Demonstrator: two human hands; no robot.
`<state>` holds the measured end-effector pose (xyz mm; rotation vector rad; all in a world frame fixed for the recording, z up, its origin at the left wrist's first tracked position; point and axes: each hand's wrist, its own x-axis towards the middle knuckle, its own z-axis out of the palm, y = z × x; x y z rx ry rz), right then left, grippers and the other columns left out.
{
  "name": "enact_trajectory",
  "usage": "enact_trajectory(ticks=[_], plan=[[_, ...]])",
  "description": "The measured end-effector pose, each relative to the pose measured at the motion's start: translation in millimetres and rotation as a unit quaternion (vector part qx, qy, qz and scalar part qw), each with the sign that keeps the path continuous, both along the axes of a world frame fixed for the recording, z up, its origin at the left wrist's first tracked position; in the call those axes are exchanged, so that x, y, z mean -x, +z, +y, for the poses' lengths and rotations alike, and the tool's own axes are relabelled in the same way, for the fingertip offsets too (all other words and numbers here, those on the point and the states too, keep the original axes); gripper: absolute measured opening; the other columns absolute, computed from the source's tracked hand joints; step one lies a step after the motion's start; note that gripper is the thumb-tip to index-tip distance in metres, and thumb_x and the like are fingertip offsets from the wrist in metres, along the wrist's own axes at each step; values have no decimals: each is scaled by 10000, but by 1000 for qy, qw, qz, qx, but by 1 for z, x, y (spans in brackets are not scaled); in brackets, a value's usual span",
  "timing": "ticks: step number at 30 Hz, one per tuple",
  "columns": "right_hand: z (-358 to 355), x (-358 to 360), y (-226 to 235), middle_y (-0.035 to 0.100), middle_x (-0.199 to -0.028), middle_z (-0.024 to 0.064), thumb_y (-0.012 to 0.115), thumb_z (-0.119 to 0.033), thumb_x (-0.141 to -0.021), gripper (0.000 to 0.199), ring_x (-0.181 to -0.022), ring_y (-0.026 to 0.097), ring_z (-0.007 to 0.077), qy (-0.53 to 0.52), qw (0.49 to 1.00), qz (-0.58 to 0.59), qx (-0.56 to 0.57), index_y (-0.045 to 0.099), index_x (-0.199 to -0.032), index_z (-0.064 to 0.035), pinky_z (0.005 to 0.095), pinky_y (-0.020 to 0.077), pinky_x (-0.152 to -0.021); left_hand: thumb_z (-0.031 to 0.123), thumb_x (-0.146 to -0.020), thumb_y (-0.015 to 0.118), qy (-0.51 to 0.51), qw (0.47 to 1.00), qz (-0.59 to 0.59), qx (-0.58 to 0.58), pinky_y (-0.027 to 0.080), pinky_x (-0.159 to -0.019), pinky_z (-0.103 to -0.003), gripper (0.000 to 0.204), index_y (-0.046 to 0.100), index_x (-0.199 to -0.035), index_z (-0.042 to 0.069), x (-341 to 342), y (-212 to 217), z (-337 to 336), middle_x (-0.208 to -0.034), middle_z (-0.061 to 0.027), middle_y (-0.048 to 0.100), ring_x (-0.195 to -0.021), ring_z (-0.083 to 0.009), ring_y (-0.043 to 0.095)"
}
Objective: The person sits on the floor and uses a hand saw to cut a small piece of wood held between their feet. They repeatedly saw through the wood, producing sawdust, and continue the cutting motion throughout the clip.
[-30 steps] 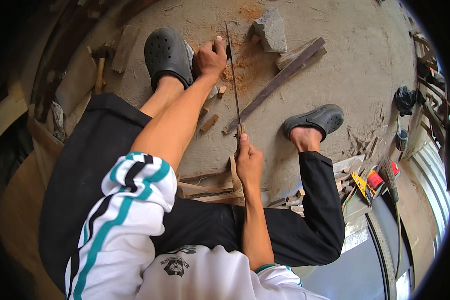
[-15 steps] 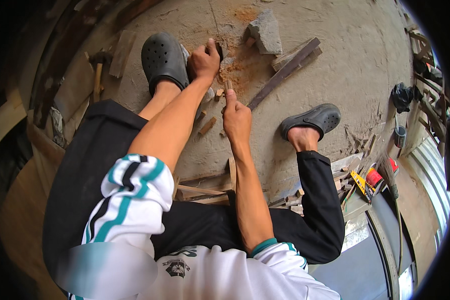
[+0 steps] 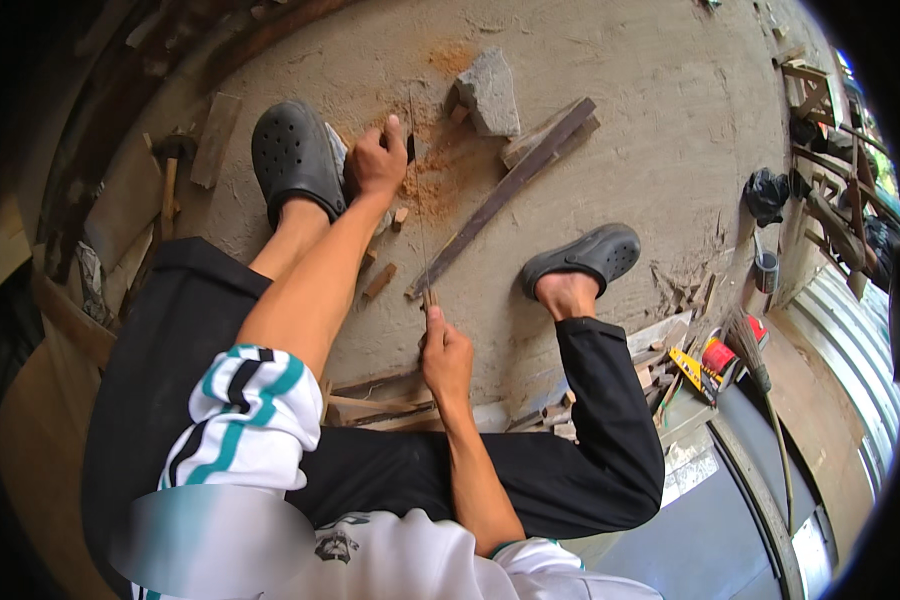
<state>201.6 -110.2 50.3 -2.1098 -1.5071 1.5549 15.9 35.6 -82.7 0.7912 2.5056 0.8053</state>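
Observation:
My left hand (image 3: 378, 160) is closed and pressed low beside my left shoe, on a small dark piece (image 3: 411, 149) mostly hidden by the fingers. My right hand (image 3: 446, 355) grips the short wooden handle (image 3: 430, 299) of a thin saw, thumb lying along it. From that handle the saw's narrow, line-like blade (image 3: 419, 225) runs away from me, past the dark piece at my left hand. Orange-brown sawdust (image 3: 435, 190) lies around the blade. Small wood offcuts (image 3: 380, 281) rest on the floor between my forearms.
Beyond the hands sits a rough grey stone block (image 3: 488, 92). A long dark wood strip (image 3: 510, 190) slants across another board. My shoes (image 3: 295, 155) flank the work. At right are a black bag (image 3: 766, 195), a broom (image 3: 750, 350) and a yellow tool (image 3: 692, 372); a hammer (image 3: 170, 175) lies left.
My right hand has drawn the saw handle back toward my body, and more of the thin blade shows. My left hand stays by the shoe. The whole view has shifted slightly.

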Motion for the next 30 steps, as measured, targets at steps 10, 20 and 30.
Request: enact_trajectory(ticks=[10, 20, 30], plan=[[2, 7, 5, 458, -531, 116, 434, -464, -1034, 664, -527, 429, 167, -37, 999, 29, -17, 546, -666, 77, 398, 367, -523, 532, -933, 541, 20, 999, 16, -34, 448, -616, -516, 597, 653, -730, -18, 3, -11, 3, -725, -267, 627, -693, -474, 606], [-3, 4, -8, 460, -532, 201, 464, -458, -1020, 633, -501, 440, 239, -77, 996, 44, 15, 572, -702, 79, 421, 399, -539, 519, -933, 539, 14, 999, 14, -43, 436, -574, -531, 583, 608, -677, 1, 3, -7, 2, -678, -259, 611, -656, -463, 608], [-1, 4, -13, 486, -554, 212, 481, -441, -1019, 607, -508, 458, 239, -71, 996, 52, 4, 586, -717, 75, 430, 409, -552, 537, -919, 550, 13, 1000, -7, -26, 448, -641, -522, 597, 631, -710, -16, 0, -2, 5, -721, -285, 611, -728, -479, 614]])
